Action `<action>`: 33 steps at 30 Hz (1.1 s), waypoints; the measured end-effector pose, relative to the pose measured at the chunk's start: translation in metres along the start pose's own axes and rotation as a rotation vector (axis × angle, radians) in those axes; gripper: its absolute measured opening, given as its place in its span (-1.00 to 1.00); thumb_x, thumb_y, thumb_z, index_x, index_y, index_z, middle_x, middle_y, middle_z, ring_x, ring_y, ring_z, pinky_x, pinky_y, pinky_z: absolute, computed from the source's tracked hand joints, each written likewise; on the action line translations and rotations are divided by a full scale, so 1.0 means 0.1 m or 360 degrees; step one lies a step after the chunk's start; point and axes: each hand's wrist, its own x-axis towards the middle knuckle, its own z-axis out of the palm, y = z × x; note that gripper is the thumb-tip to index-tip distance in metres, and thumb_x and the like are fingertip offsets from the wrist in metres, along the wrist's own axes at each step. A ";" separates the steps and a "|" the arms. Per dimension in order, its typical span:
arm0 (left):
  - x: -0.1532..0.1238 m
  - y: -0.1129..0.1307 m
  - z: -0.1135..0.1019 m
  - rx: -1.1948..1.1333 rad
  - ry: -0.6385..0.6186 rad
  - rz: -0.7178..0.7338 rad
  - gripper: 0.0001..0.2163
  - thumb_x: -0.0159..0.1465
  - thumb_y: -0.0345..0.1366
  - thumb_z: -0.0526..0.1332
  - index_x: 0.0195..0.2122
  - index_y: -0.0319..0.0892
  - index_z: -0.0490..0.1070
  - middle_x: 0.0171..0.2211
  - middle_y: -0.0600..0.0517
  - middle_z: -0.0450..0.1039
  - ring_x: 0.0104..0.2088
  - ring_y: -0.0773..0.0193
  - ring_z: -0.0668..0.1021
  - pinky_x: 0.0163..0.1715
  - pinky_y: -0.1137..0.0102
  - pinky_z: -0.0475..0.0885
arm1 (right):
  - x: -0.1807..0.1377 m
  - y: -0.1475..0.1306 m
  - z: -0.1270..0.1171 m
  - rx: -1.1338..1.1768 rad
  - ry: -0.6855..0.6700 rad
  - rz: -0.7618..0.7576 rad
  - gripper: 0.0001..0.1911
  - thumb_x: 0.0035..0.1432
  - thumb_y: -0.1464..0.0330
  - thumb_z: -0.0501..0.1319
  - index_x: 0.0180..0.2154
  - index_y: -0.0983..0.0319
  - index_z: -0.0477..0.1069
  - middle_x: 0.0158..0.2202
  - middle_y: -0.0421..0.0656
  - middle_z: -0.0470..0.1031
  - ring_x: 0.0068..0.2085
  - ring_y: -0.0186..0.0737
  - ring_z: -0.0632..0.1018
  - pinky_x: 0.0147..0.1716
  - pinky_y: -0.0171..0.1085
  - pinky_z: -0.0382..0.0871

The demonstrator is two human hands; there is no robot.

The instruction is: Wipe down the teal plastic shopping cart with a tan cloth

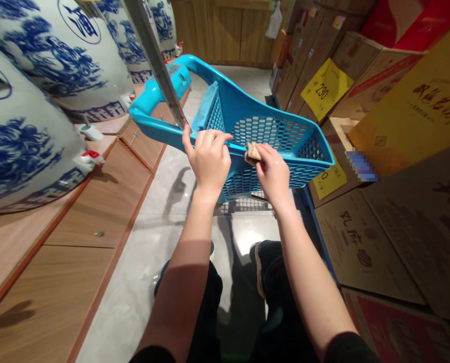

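A bright blue plastic shopping basket (270, 133) with a perforated wall is tilted up in front of me, its handle end at the upper left. My left hand (209, 159) is closed around the basket's near rim, beside a grey metal pull rod (155, 55) that rises to the top of the view. My right hand (272, 171) is closed on a small brownish cloth (252, 151), pressed against the rim of the basket just right of the left hand.
Large white and blue ceramic jars (28, 146) with small taps stand on a wooden cabinet (73, 237) at the left. Stacked cardboard boxes (391, 222) with yellow price tags (325, 88) line the right. A grey tiled floor (160, 212) runs between them, my legs below.
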 end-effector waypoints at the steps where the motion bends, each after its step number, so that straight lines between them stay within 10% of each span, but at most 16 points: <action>1: 0.00 -0.02 -0.01 0.0005 0.0020 -0.0006 -0.69 0.41 -0.45 0.14 -0.10 0.05 0.65 -0.01 -0.01 0.71 0.27 -0.04 0.61 0.62 -0.24 -0.01 | 0.02 0.07 -0.05 -0.0027 0.0023 0.0082 -0.45 0.28 0.53 0.11 0.19 0.18 0.64 0.25 0.03 0.66 0.31 0.08 0.62 0.40 0.10 0.47; 6: -0.01 -0.19 -0.09 0.0075 0.0323 -0.0166 -0.57 0.34 -0.46 0.18 0.16 0.04 0.58 0.36 -0.09 0.50 0.58 -0.16 0.27 0.62 -0.28 -0.01 | 0.06 0.30 -0.13 -0.0140 0.0186 0.0381 -0.52 0.24 0.51 0.12 0.05 0.21 0.69 0.09 0.09 0.74 0.15 0.16 0.71 0.25 0.16 0.57; 15: 0.04 -0.42 -0.06 0.0124 0.0285 -0.0172 -0.71 0.41 -0.21 0.11 0.04 0.04 0.58 0.35 -0.05 0.50 0.68 -0.03 -0.08 0.62 -0.28 -0.16 | 0.03 -0.12 0.15 0.0073 0.0038 -0.0073 -0.39 0.27 0.56 0.10 0.25 0.17 0.60 0.30 -0.03 0.64 0.41 0.01 0.56 0.49 0.11 0.39; 20: 0.01 -0.31 -0.13 0.0045 0.0190 -0.0245 -0.78 0.38 -0.22 0.13 -0.10 0.04 0.58 0.32 -0.06 0.51 0.67 -0.08 -0.09 0.56 -0.36 -0.15 | 0.05 0.06 0.12 0.0003 0.0220 0.0211 -0.46 0.29 0.52 0.07 0.18 0.24 0.63 0.21 0.08 0.69 0.29 0.10 0.65 0.40 0.18 0.48; 27: 0.01 -0.17 -0.12 -0.0108 0.0311 -0.0358 -0.76 0.40 -0.24 0.09 -0.19 0.04 0.58 0.27 -0.04 0.55 0.65 -0.02 0.01 0.58 -0.29 -0.10 | -0.08 -0.30 0.37 0.0047 0.0096 -0.0217 -0.33 0.36 0.52 0.00 0.41 0.16 0.46 0.40 -0.02 0.53 0.51 -0.01 0.44 0.57 0.19 0.26; 33: -0.01 -0.16 -0.15 0.0079 0.0248 -0.0309 -0.78 0.38 -0.34 0.18 -0.10 0.02 0.61 0.37 -0.07 0.48 0.59 -0.15 0.23 0.60 -0.29 0.03 | -0.03 -0.20 0.24 0.0057 0.0079 -0.0120 -0.33 0.33 0.54 0.02 0.38 0.17 0.49 0.40 0.01 0.54 0.50 0.03 0.45 0.56 0.25 0.23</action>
